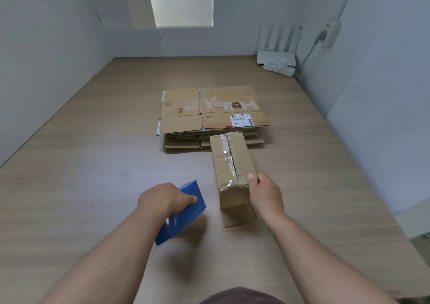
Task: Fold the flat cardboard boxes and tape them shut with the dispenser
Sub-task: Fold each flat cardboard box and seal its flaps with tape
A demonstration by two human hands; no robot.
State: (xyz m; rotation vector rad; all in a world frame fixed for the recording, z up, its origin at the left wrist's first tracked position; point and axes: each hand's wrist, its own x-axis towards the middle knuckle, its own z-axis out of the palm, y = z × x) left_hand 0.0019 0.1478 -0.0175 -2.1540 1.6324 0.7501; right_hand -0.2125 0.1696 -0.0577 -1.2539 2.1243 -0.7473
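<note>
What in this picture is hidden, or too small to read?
1. Tape left: head view, covered by the blue dispenser shell and the left hand.
2. Number of flat boxes in the stack: lower sheets covered by the top one and the folded box.
3. Text on the shipping label: too small.
4. Fingers of the right hand: behind the folded box.
</note>
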